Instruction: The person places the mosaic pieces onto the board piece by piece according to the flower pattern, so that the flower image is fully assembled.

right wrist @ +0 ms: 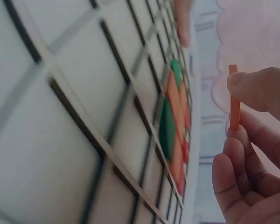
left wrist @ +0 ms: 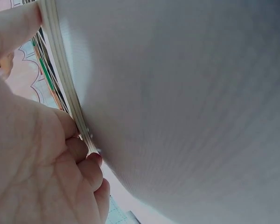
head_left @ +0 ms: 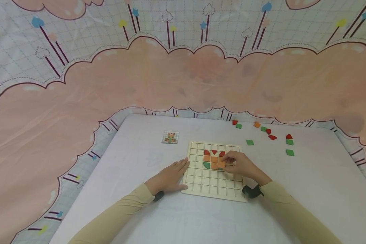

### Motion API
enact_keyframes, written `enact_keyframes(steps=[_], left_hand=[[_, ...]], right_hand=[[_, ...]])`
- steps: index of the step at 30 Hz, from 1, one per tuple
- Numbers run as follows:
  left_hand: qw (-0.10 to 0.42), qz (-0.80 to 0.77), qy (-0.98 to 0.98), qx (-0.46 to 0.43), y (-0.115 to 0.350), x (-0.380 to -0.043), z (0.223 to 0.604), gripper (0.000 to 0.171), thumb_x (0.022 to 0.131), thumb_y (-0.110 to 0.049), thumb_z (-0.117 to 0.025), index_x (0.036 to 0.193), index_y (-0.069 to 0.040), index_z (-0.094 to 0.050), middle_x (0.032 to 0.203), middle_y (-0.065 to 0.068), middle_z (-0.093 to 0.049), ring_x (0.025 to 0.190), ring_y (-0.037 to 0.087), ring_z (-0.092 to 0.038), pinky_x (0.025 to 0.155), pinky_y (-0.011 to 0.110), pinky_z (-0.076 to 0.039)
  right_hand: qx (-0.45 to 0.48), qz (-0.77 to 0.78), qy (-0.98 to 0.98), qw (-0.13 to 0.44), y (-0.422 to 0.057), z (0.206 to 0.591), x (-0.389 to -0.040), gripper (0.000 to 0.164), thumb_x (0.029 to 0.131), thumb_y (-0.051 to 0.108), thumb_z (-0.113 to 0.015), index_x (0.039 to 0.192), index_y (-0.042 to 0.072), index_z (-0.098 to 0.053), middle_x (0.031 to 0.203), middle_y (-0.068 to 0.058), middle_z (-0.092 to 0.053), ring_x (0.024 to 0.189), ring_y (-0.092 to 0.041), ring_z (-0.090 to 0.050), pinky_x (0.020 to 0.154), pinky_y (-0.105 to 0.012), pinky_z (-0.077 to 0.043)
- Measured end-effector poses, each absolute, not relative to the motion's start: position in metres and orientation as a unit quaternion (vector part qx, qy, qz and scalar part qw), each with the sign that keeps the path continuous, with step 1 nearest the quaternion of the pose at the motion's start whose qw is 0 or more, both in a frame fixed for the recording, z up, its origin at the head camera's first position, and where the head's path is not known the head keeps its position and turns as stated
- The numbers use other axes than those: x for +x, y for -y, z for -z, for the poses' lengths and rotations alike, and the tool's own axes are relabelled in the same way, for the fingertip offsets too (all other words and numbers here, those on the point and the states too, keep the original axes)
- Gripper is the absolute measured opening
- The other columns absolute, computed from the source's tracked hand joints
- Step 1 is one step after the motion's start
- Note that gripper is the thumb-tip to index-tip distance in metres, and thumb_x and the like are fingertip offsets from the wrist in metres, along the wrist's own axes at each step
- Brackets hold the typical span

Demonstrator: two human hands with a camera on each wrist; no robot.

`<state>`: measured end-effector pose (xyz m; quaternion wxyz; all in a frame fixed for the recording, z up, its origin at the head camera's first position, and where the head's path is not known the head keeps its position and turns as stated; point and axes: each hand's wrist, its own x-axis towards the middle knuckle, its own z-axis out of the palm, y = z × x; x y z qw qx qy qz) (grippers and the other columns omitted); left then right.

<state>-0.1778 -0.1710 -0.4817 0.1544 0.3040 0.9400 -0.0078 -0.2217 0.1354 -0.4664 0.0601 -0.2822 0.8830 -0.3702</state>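
A pale wooden grid board point(head_left: 198, 183) lies on the table. Several flat tiles sit in its cells: red pieces point(head_left: 214, 152) along the top of the pattern, orange squares point(head_left: 206, 158) below them and a green curved piece point(head_left: 206, 165) at the left. My right hand point(head_left: 239, 164) is over the right part of this pattern, pinching an orange tile point(right wrist: 234, 100) on edge between thumb and fingers. It partly covers the tiles beneath. Against the board's left edge rests my left hand point(head_left: 169, 176), its fingers extended, fingertips and thumb touching the rim.
A small pattern card point(head_left: 170, 137) with a flower design lies beyond the board's left corner. Loose tiles are scattered at the back right, among them a green square point(head_left: 250, 142), an orange square point(head_left: 257, 125) and a red piece point(head_left: 272, 137). A patterned curtain point(head_left: 183, 81) hangs behind.
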Motion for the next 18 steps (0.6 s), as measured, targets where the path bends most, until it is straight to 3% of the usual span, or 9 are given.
enact_keyframes(steps=[5,18], left_hand=[[0.152,0.007,-0.94,0.306,0.171,-0.177,0.482,0.09,0.09,-0.06,-0.046,0.151,-0.003,-0.012,0.159,0.013,-0.007,0.147,0.024,-0.012,0.12,0.037,-0.017],[0.139,0.039,-0.935,0.323,0.168,-0.187,0.476,0.091,0.09,-0.062,-0.044,0.15,-0.001,-0.013,0.159,0.014,-0.01,0.147,0.026,-0.014,0.12,0.037,-0.018]], right_hand=[[-0.299,0.339,-0.89,0.064,-0.123,0.48,-0.215,0.021,0.074,0.013,-0.077,0.092,0.008,-0.067,0.087,0.002,-0.065,0.078,-0.008,-0.053,0.069,-0.019,-0.05],[-0.301,0.296,-0.901,0.098,-0.113,0.483,-0.216,0.023,0.074,0.016,-0.079,0.093,0.01,-0.069,0.091,0.003,-0.065,0.084,-0.011,-0.056,0.078,-0.027,-0.051]])
